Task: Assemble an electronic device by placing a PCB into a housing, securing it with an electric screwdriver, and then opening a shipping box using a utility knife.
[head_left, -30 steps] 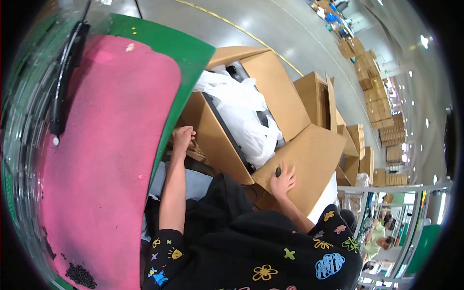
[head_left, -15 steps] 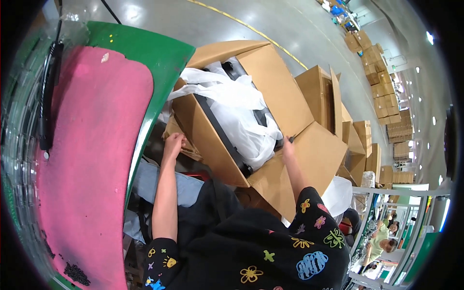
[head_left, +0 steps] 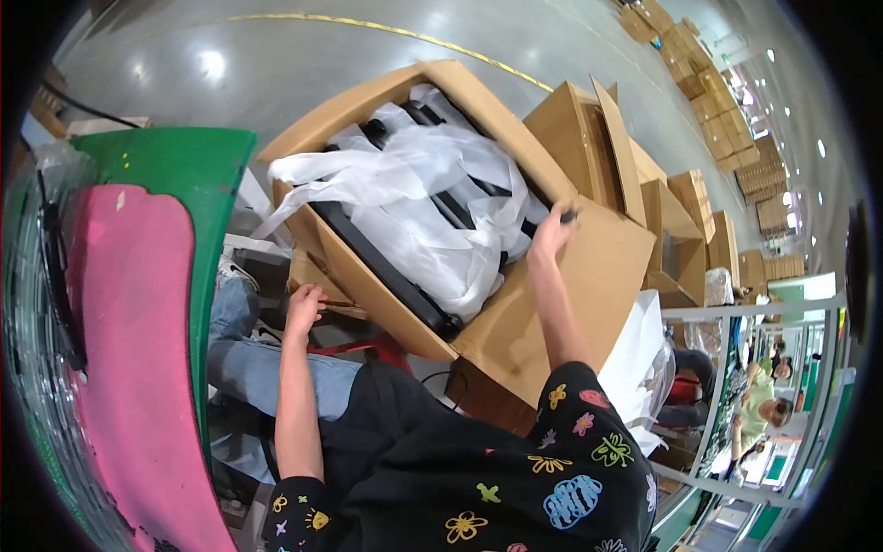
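A large open cardboard box (head_left: 342,273) stands tilted before me. Long black parts (head_left: 377,267) lie inside it, partly covered by crumpled white wrapping sheets (head_left: 414,198). At the box's right edge, beside a folded-out flap (head_left: 598,258), my right hand (head_left: 549,237) is closed around a small black object (head_left: 569,216); its kind is mostly hidden by the fingers. My left hand (head_left: 304,313) hovers by the box's lower left side, in front of a lower cardboard flap (head_left: 317,276). Its fingers are loosely bent and a little apart, with nothing visible in them.
To my left is a green table (head_left: 213,166) with a pink mat (head_left: 138,304). More open cartons (head_left: 575,129) stand at the right, with stacked boxes (head_left: 704,101) farther off. White sheeting (head_left: 635,368) hangs near my right elbow. People (head_left: 759,405) work at the far right.
The box appears higher and further left in view, with its far and right flaps now lying outward. My right hand has moved up along the edge; the left has drawn back and loosened.
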Demonstrator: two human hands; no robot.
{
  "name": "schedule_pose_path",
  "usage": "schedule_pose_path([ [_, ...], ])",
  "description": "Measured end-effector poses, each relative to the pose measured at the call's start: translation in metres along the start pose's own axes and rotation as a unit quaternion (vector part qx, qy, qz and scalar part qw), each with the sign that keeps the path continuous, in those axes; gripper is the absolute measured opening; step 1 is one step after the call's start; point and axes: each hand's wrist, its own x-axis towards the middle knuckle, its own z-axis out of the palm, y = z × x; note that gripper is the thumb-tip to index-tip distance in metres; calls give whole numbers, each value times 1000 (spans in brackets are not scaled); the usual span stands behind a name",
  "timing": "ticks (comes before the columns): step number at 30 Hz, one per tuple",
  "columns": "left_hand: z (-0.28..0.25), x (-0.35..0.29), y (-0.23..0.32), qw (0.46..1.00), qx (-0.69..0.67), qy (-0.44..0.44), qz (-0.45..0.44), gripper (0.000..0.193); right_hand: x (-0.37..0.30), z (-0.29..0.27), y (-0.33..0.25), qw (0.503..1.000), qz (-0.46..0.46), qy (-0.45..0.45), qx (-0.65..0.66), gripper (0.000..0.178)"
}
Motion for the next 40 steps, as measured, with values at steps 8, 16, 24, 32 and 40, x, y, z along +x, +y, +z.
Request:
schedule_pose_path([
  [8, 4, 0, -6, 998, 0, 54, 20, 33, 134, -17, -35, 700, -501, -149, -486, 74],
  [16, 3, -50, 17, 994, -86, -33, 62, 42, 235, -11, 118, 826, -180, -363, -391, 54],
  [24, 4, -102, 32, 987, -64, -17, 143, 39, 220, 83, 145, 854, -175, -451, -189, 38],
  [32, 28, -181, 78, 896, -70, 62, 434, 40, -162, 75, -162, 695, -79, -697, 159, 76],
  [40, -40, -323, 80, 831, -125, 245, 483, 35, -371, 30, -313, 151, -79, -977, 127, 103],
])
